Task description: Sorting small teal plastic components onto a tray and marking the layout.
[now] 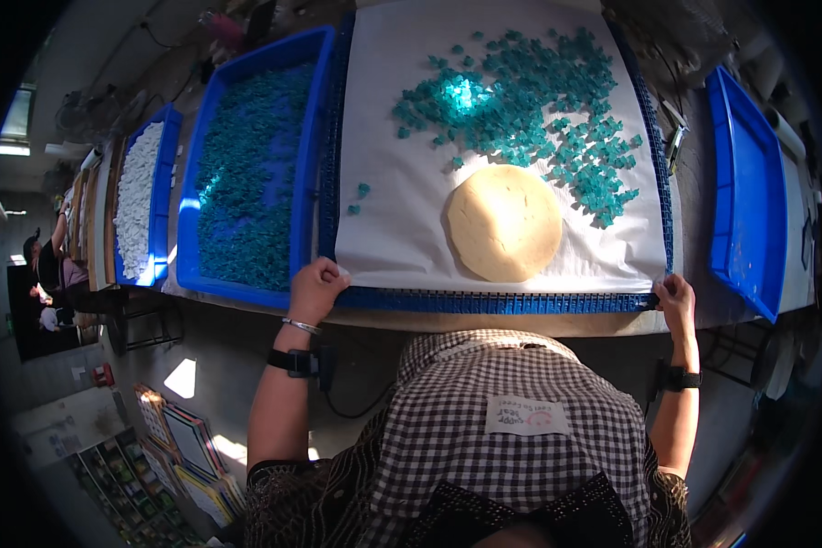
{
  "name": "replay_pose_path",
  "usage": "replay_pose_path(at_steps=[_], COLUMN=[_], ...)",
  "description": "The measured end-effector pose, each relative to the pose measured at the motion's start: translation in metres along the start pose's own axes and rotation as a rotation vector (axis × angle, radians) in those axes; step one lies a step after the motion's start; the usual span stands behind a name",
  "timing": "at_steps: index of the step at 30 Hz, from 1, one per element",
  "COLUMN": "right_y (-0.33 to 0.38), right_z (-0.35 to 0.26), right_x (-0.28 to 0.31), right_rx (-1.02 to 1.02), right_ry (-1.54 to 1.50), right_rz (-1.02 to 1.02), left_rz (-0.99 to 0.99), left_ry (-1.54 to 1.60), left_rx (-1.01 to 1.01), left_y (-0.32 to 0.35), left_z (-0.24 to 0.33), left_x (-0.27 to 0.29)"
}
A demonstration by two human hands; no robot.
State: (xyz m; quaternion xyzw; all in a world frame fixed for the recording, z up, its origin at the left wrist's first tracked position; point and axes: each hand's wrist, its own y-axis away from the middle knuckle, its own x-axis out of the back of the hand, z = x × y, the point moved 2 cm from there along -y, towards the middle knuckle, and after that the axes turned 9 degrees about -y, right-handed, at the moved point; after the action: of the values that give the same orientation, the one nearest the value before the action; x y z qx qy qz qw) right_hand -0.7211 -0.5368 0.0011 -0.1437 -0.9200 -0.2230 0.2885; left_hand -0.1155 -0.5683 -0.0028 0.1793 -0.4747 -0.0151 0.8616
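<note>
A white sheet [393,224] lies spread over a blue mesh tray [484,302] in front of me. My left hand [318,287] pinches the sheet's near left corner. At the near right corner, my right hand [674,297] has its fingers closed on the same sheet. On the sheet rests a round, flat, pale yellow disc [506,224], close to the near edge. Behind and right of it, many small teal translucent pieces [548,87] are scattered, with a few stray ones at the left.
Left of the sheet stands a blue tray [188,247] holding many teal pieces. Beyond it is another blue tray [166,173] with white pieces. A third blue tray [749,192] stands at the right. Another person [50,256] is at the far left. Boards [187,443] lean below left.
</note>
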Motion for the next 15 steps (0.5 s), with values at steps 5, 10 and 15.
replay_pose_path(at_steps=[5,10,15], right_y=[-0.002,-0.004,-0.001], right_z=[0.002,0.005,0.010], right_x=[0.001,0.002,0.006], right_rx=[-0.008,-0.025,-0.040], right_ry=[-0.080,-0.119,-0.151], right_rz=[-0.032,-0.061,-0.081], left_rz=[-0.083,-0.149,-0.240], left_ry=[0.212,0.481,0.556], left_rx=[0.067,0.105,0.104], left_y=[0.001,0.005,0.012], left_z=[-0.008,-0.016,-0.006], left_x=[0.000,-0.004,0.002])
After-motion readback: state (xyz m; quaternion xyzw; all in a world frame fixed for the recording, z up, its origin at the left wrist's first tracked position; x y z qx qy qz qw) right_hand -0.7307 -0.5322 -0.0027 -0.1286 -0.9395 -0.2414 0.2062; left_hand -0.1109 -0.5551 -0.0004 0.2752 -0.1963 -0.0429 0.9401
